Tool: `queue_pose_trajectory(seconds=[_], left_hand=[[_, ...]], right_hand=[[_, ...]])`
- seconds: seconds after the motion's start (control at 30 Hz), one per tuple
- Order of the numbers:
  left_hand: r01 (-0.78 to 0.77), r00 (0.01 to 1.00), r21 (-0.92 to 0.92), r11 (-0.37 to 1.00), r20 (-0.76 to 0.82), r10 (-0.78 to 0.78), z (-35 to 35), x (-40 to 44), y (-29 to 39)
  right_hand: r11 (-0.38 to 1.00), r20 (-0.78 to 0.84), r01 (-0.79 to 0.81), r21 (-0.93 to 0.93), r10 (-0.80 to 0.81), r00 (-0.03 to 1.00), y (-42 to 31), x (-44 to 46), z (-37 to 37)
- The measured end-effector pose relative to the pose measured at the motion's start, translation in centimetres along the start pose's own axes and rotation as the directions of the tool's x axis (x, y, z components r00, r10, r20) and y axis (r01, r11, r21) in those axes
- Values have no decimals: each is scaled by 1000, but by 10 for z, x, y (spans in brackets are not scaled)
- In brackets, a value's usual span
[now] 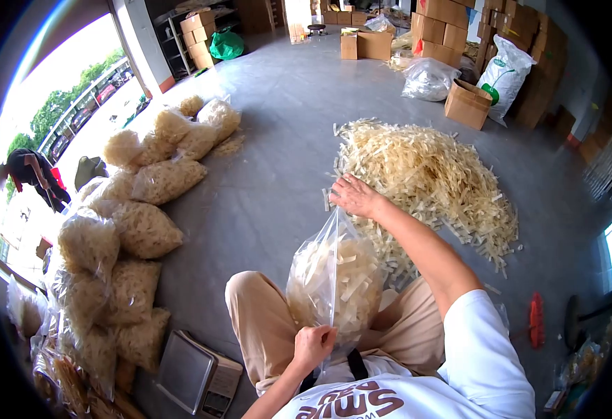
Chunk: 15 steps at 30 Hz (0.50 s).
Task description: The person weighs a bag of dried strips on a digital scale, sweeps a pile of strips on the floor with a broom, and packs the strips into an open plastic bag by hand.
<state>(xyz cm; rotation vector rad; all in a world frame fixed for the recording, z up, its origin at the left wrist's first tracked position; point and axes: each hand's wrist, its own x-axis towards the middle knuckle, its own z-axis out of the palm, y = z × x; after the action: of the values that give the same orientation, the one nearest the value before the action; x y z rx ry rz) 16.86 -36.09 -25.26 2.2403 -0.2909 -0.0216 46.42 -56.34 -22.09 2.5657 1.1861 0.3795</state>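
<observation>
A: Item one, and where?
B: Clear plastic bag [341,279], one, part-filled with pale strips; at 5 o'clock from the middle of the view, upright between the person's bent legs [258,307].

A: Left hand [315,346]?
B: At the bag's 6 o'clock; closed, gripping the plastic.

A: Right hand [355,197]?
B: At the bag's 12 o'clock, fingers bent and seemingly pinching the bag's drawn-up top; the fingertips are too small to be certain. A fold of plastic stretches taut between the two hands.

A: Loose stock?
B: Heap of pale strips [424,181], one, at 3 o'clock on the grey floor [243,230], just beyond the right forearm.

A: Packed stock?
B: Filled bags [145,227], several, stacked at 9 o'clock, some leaning on others.

A: Equipment?
B: Scale [198,373], one, at 7 o'clock on the floor, near the stack.

A: Remainder?
B: Cardboard boxes [442,31], stacked, 1 o'clock; white sack [512,73], one, upright, 2 o'clock; green bag [226,45], one, 11 o'clock.
</observation>
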Motion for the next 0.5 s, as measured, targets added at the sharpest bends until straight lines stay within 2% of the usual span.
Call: queue_pose_trajectory(seconds=[0.27, 0.43, 0.5], left_hand=[[26, 999, 39, 999, 29, -27, -1, 1, 3], [27, 1000, 32, 999, -2, -26, 2, -1, 0], [-5, 1000, -7, 1000, -29, 5, 2, 0, 1]], right_hand=[[998, -227, 63, -5, -62, 972, 4, -3, -14], [998, -175, 46, -33, -52, 983, 6, -2, -13], [998, -88, 27, -62, -32, 996, 5, -2, -18]])
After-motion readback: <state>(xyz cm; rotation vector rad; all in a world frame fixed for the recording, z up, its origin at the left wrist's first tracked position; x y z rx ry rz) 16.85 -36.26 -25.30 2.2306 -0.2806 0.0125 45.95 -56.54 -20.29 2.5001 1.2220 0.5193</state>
